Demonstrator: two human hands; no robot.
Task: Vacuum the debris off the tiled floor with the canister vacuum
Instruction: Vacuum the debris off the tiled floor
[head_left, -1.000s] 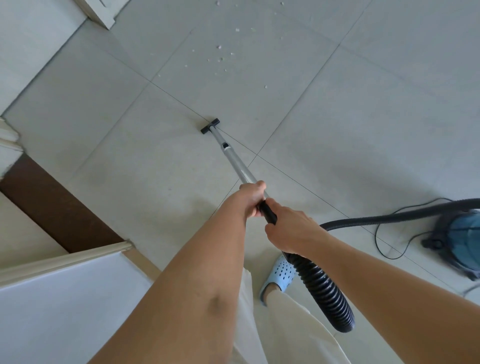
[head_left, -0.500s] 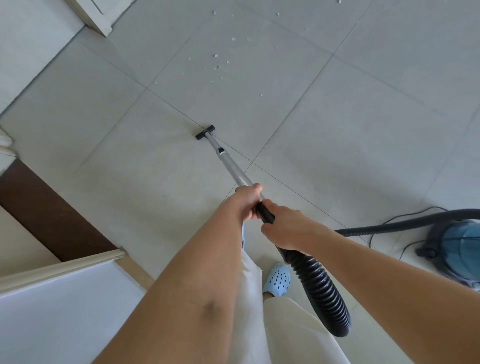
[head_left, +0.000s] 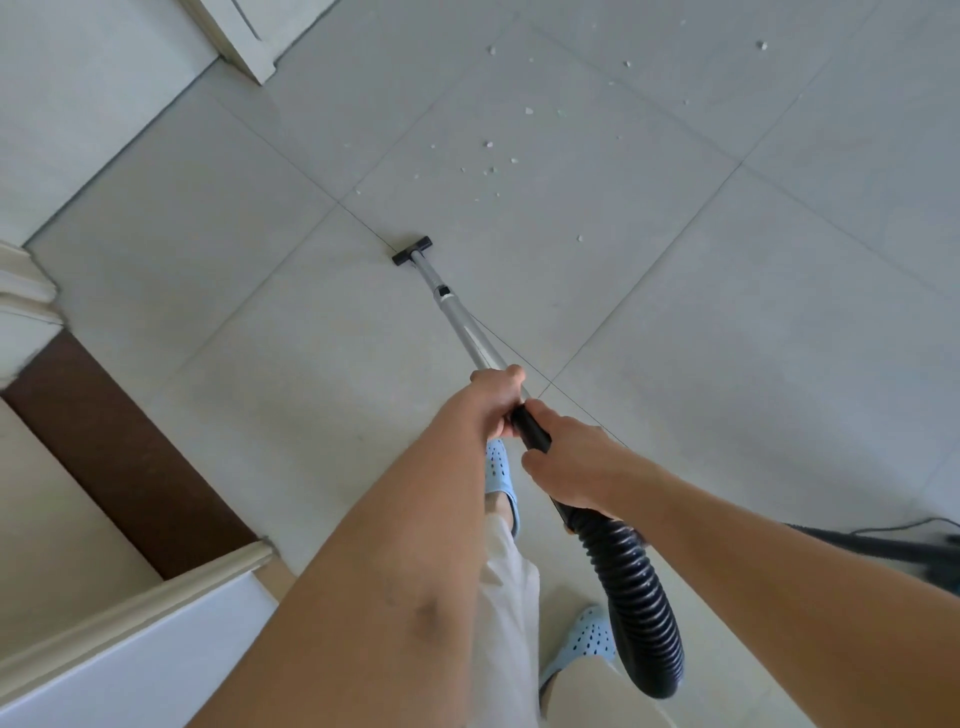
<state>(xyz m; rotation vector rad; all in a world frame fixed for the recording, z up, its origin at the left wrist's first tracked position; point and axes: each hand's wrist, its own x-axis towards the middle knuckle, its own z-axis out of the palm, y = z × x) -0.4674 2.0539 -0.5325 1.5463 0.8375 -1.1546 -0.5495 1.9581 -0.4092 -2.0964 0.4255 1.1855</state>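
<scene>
On the far matte grey tiled floor (head_left: 727, 338), white crumb debris (head_left: 488, 156) lies beyond the flat black nozzle (head_left: 412, 250); left hand (head_left: 493, 402) wraps smooth metal wand (head_left: 462, 325), right hand (head_left: 569, 465) wraps black handle w/ ribbed hose (head_left: 639, 608)

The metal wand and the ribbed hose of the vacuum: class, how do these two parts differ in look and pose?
The metal wand is silvery, smooth, thin and straight; the ribbed hose is black, corrugated, thicker and bent in a loop. The wand slants down to the floor nozzle; the hose hangs beside the person's leg. Shared: both meet at the black handle, which the left hand and the right hand grip.
</scene>
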